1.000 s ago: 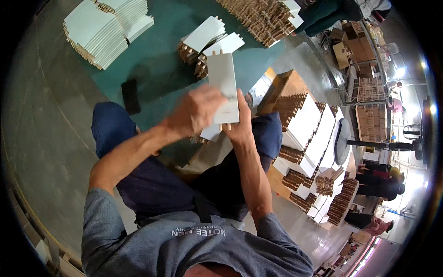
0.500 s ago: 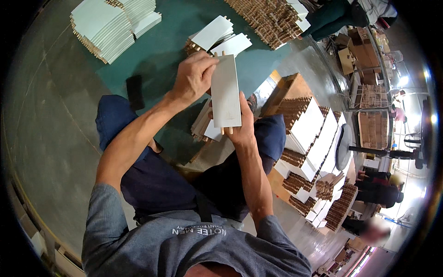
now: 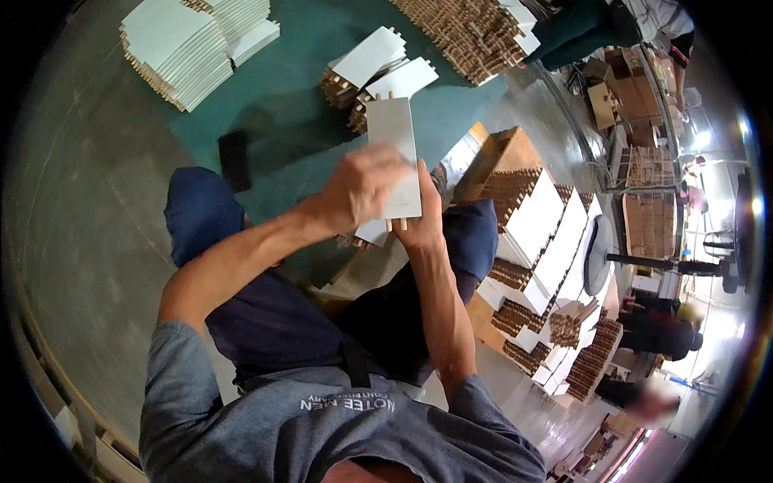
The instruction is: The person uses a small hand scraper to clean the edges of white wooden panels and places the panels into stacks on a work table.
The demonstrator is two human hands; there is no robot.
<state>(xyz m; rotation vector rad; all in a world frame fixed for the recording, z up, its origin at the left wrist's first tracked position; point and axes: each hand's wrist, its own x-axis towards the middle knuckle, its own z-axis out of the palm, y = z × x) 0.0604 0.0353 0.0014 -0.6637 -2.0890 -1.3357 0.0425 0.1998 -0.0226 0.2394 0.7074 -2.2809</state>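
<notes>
Carton blank upright between hands: left hand grips face, right hand clasps lower edge.

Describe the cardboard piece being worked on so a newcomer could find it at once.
Start from the green mat on the floor ahead of the seated person's knees. In front of it both hands raise one flat white carton blank. Unlike the stacked blanks around, it stands alone, upright, in mid-air.
</notes>
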